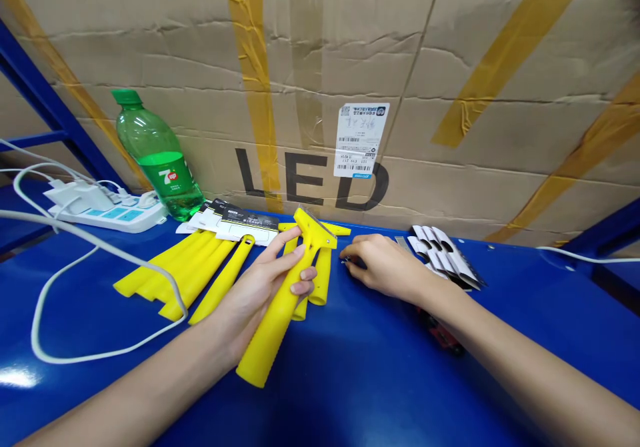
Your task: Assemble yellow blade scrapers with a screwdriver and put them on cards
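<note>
My left hand (273,280) is wrapped round a yellow scraper (273,327), its handle slanting down to the left and its head with a metal blade up at the right. To the right, my right hand (383,263) rests low over the blue surface, fingers curled and pinched at small dark bits too small to name. Behind the held scraper, more yellow scrapers (324,277) lie on the surface. At the left, several yellow scrapers (195,273) lie in a row, with black and white card sleeves (240,223) over their upper ends.
A green bottle (160,160) stands at the back left, beside a white power strip (120,213) with looping white cables (40,300). Folded card sleeves (445,257) lie at the right. A red and black object (445,337) is partly under my right forearm. A large cardboard box (200,53) stands behind.
</note>
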### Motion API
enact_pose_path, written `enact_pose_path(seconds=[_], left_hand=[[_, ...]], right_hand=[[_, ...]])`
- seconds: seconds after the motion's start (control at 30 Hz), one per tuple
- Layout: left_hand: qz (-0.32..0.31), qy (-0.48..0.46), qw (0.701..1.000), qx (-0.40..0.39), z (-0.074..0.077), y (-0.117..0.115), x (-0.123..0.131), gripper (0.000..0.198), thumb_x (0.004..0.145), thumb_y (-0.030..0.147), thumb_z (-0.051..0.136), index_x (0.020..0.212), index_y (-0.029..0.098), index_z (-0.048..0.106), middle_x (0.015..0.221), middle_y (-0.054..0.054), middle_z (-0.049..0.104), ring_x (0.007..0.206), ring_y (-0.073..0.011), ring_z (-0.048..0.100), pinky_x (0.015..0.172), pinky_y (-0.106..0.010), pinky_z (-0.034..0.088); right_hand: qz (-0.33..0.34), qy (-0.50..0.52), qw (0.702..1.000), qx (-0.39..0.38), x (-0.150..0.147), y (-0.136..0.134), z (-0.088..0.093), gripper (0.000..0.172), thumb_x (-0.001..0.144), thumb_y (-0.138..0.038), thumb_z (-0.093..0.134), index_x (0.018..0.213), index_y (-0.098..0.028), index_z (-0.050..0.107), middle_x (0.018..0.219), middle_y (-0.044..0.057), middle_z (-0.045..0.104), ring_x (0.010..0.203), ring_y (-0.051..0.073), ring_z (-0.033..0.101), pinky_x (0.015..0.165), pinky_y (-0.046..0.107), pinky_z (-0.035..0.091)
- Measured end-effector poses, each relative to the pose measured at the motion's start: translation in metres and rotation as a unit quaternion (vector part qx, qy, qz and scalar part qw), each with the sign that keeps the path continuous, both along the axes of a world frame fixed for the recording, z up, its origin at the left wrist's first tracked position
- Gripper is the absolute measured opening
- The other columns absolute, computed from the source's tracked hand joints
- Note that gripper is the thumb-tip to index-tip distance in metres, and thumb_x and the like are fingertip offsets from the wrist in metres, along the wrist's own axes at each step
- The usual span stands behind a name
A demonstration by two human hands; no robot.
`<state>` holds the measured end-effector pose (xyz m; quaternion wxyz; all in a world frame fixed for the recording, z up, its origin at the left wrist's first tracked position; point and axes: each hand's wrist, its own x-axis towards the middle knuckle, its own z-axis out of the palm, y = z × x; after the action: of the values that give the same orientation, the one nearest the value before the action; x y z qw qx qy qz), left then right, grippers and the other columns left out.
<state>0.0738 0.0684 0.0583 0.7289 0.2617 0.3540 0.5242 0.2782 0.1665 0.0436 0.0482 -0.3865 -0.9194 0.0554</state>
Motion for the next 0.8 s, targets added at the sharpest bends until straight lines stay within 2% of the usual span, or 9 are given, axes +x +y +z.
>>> enact_pose_path(seconds=[0.23,0.37,0.53,0.7,0.8], left_hand=[[-0.003,0.017,1.0,0.002,0.0,-0.001,0.005,0.053,0.098,0.015,0.05,0.147,0.028,0.033,0.065,0.001,0.054,0.049,-0.0066,0.048,0.05,-0.012,0.037],[0.008,0.034,0.999,-0.001,0.002,-0.002,0.009,0.048,0.099,0.015,0.049,0.144,0.026,0.036,0.064,0.001,0.053,0.047,-0.0058,0.045,0.049,-0.012,0.036],[-0.002,0.048,0.999,0.002,0.002,-0.002,0.007,0.052,0.098,0.017,0.053,0.145,0.028,0.032,0.065,0.003,0.053,0.048,-0.006,0.046,0.05,-0.013,0.036],[-0.007,0.045,0.999,0.006,0.001,-0.002,0.007,0.054,0.098,0.018,0.053,0.146,0.029,0.03,0.065,0.002,0.054,0.048,-0.0055,0.047,0.052,-0.013,0.036],[-0.009,0.056,0.998,0.008,0.002,-0.005,0.008,0.055,0.098,0.018,0.054,0.146,0.029,0.03,0.065,0.002,0.054,0.049,-0.0062,0.047,0.053,-0.015,0.038]], right_hand=[[0.005,0.011,1.0,-0.001,0.012,-0.009,0.0,0.028,0.09,-0.015,0.058,0.111,-0.019,0.077,0.109,0.011,0.075,0.098,0.024,0.071,0.083,0.03,0.05],[0.019,0.024,0.999,0.017,0.011,-0.015,0.001,0.029,0.091,-0.02,0.059,0.115,-0.02,0.075,0.104,0.01,0.074,0.091,0.024,0.071,0.077,0.031,0.049],[0.028,0.004,0.999,0.024,0.01,-0.018,0.001,0.02,0.091,-0.015,0.057,0.095,-0.017,0.077,0.097,0.01,0.073,0.086,0.023,0.069,0.072,0.031,0.045],[0.021,0.009,1.0,0.014,0.019,-0.019,-0.004,0.02,0.087,-0.009,0.057,0.09,-0.016,0.076,0.092,0.01,0.075,0.087,0.023,0.069,0.076,0.031,0.046],[0.009,0.018,1.0,0.012,0.022,-0.017,-0.006,0.02,0.083,-0.006,0.057,0.083,-0.016,0.075,0.087,0.01,0.075,0.082,0.023,0.069,0.072,0.031,0.045]])
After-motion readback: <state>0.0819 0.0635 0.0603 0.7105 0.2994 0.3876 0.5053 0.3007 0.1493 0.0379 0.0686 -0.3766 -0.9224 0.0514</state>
